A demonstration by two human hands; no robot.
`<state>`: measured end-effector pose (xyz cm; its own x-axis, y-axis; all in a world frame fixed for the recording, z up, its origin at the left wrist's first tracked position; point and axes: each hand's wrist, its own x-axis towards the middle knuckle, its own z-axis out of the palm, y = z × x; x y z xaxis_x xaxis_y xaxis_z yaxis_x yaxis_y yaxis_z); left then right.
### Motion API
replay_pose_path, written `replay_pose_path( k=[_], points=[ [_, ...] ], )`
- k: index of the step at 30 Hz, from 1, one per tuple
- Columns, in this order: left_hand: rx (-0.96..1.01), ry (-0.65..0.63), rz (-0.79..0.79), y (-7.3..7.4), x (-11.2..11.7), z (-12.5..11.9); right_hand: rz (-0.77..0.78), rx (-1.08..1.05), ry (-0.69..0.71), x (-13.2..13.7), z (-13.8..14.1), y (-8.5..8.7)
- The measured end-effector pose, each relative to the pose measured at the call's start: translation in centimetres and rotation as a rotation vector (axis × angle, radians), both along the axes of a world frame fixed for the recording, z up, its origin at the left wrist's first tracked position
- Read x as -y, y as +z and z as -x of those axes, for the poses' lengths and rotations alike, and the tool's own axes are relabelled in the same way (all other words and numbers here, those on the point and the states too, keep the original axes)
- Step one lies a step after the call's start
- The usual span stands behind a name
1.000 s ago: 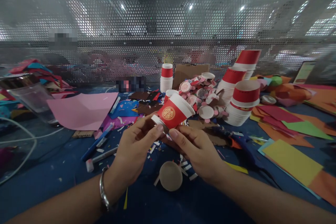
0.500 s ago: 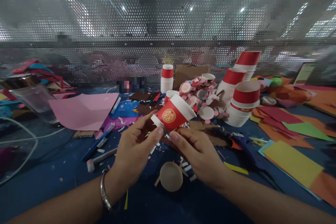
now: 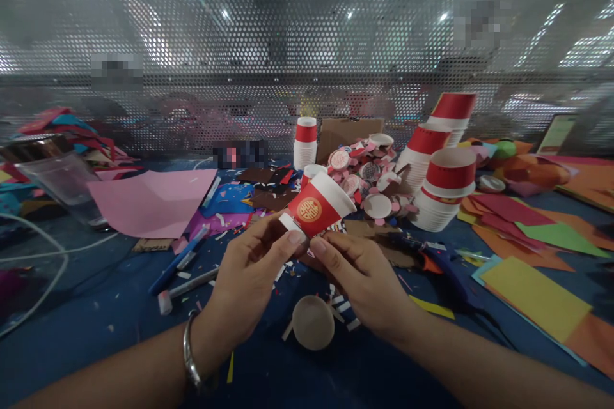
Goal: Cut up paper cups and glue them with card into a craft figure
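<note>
A red and white paper cup (image 3: 319, 204) with a gold emblem is tilted in front of me, its wide rim up to the right. My left hand (image 3: 256, 268) has its base end between thumb and fingers. On the cup's lower side, my right hand (image 3: 355, 275) pinches with thumb and forefinger; its other fingertips are hidden. Below the hands, a round pale paper piece (image 3: 313, 323), perhaps a cup bottom, rests on the blue table among paper scraps. Behind the held cup lies a heap of cut cup pieces (image 3: 367, 172).
Stacked paper cups (image 3: 437, 208) stand at right, with a smaller stack (image 3: 306, 147) further back. Coloured paper sheets (image 3: 537, 294) and a dark blue tool with a cord (image 3: 451, 278) lie right. A jar (image 3: 57, 179), pink paper (image 3: 156, 201) and markers (image 3: 180, 261) are left.
The cup has turned slightly and dropped a little towards the left in my hands. My left fingers have shifted slightly on its base; the grip of both hands stays.
</note>
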<state>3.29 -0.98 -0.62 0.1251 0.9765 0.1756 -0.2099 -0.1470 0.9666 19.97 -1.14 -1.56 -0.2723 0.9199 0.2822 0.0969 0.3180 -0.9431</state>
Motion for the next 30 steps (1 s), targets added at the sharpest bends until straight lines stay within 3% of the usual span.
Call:
replay_pose_path(
  k=[13,20,25,30],
  points=[
    [-0.310,0.156,-0.158,0.0,0.3,0.4,-0.002,0.002,-0.010,-0.2,-0.1,-0.3],
    [-0.245,0.159,-0.123,0.3,0.2,0.4,0.005,-0.060,0.024,-0.4,-0.1,-0.6],
    [-0.134,0.117,-0.103,-0.3,-0.5,0.8,0.006,-0.149,0.080,-0.5,0.0,-0.5],
    [-0.185,0.080,-0.114,-0.6,-0.5,0.8,0.040,-0.024,0.044,-0.5,-0.2,-0.5]
  ],
)
